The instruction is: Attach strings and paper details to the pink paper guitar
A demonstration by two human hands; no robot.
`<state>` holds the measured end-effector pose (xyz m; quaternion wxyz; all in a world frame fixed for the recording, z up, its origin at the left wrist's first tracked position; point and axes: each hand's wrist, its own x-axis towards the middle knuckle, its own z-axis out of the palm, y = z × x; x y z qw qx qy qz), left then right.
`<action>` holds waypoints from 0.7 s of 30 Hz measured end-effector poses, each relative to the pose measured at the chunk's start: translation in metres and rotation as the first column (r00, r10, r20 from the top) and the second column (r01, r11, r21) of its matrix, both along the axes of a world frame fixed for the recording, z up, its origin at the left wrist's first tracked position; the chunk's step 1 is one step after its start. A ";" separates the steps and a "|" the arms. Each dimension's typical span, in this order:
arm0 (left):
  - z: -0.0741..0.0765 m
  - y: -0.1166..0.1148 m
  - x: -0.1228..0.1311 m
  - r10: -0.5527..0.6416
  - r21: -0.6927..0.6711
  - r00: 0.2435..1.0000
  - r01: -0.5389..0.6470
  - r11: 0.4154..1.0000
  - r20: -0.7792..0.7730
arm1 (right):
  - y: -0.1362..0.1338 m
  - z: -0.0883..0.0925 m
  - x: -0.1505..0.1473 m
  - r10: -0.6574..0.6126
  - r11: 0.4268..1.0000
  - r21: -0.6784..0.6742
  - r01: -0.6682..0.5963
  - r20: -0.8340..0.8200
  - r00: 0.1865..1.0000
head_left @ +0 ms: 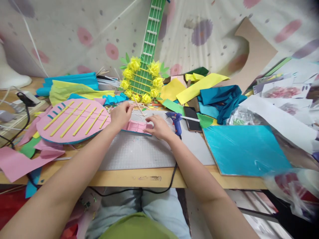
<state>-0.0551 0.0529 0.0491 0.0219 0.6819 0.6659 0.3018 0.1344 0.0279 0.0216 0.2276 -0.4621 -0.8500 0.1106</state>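
Note:
A pink paper guitar [74,124] with yellow strips lies flat on the grey cutting mat [139,152]. My left hand [121,114] rests where its round body meets the neck, fingers pinched together on something I cannot make out. My right hand [159,127] lies on the end of the pink neck [138,126], fingers curled and pressing on it. A blue glue gun [175,121] lies just right of my right hand.
A green paper guitar [147,66] ringed with yellow flowers leans on the backdrop. Coloured paper sheets lie all around, with a blue board [246,149] at right, a phone [192,119], and a black cable [25,109] at left. The desk edge runs across near me.

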 end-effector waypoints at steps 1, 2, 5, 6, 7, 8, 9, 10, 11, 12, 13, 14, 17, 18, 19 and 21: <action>-0.003 -0.002 0.004 -0.064 0.012 0.998 0.064 0.998 0.011 | -0.003 -0.001 0.002 -0.016 1.000 -0.001 0.016 0.015 1.000; -0.007 -0.004 0.007 -0.138 0.033 0.990 0.137 0.990 0.020 | -0.004 -0.002 0.004 -0.030 1.000 -0.003 0.030 0.029 0.999; -0.019 -0.010 0.015 -0.336 0.100 0.942 0.334 0.937 0.003 | -0.008 -0.004 0.008 -0.056 0.998 -0.008 0.057 0.067 0.996; -0.024 -0.013 0.017 -0.372 0.107 0.928 0.372 0.922 -0.019 | -0.008 -0.004 0.009 -0.062 0.998 -0.012 0.064 0.077 0.995; -0.027 -0.015 0.018 -0.394 0.105 0.918 0.396 0.912 -0.046 | -0.009 -0.004 0.009 -0.067 0.998 -0.017 0.068 0.085 0.994; -0.031 -0.018 0.018 -0.408 0.098 0.910 0.413 0.905 -0.072 | -0.009 -0.004 0.010 -0.070 0.997 -0.023 0.073 0.088 0.994; -0.033 -0.020 0.018 -0.421 0.090 0.902 0.429 0.899 -0.097 | -0.009 -0.003 0.010 -0.071 0.997 -0.030 0.073 0.087 0.994; -0.036 -0.022 0.017 -0.437 0.083 0.892 0.447 0.890 -0.116 | -0.010 -0.003 0.010 -0.069 0.997 -0.037 0.072 0.082 0.994; -0.037 -0.025 0.017 -0.455 0.077 0.881 0.466 0.881 -0.129 | -0.010 -0.003 0.011 -0.066 0.997 -0.043 0.069 0.077 0.995; -0.038 -0.027 0.017 -0.471 0.072 0.872 0.483 0.873 -0.135 | -0.010 -0.004 0.011 -0.064 0.997 -0.047 0.068 0.072 0.995; -0.038 -0.028 0.017 -0.482 0.067 0.866 0.494 0.867 -0.134 | -0.010 -0.004 0.011 -0.066 0.996 -0.048 0.070 0.068 0.995; -0.038 -0.029 0.017 -0.491 0.061 0.862 0.501 0.863 -0.128 | -0.010 -0.005 0.011 -0.070 0.996 -0.047 0.073 0.066 0.995; -0.039 -0.032 0.019 -0.518 0.036 0.849 0.524 0.851 -0.104 | -0.010 -0.008 0.011 -0.083 0.995 -0.045 0.086 0.059 0.995; -0.039 -0.032 0.020 -0.529 0.028 0.843 0.534 0.845 -0.097 | -0.009 -0.009 0.011 -0.084 0.995 -0.048 0.086 0.054 0.995; -0.039 -0.033 0.021 -0.539 0.018 0.838 0.542 0.840 -0.092 | -0.009 -0.009 0.011 -0.082 0.995 -0.049 0.084 0.048 0.995; -0.039 -0.034 0.024 -0.537 0.002 0.840 0.539 0.842 -0.080 | -0.009 -0.010 0.010 -0.079 0.995 -0.051 0.081 0.040 0.996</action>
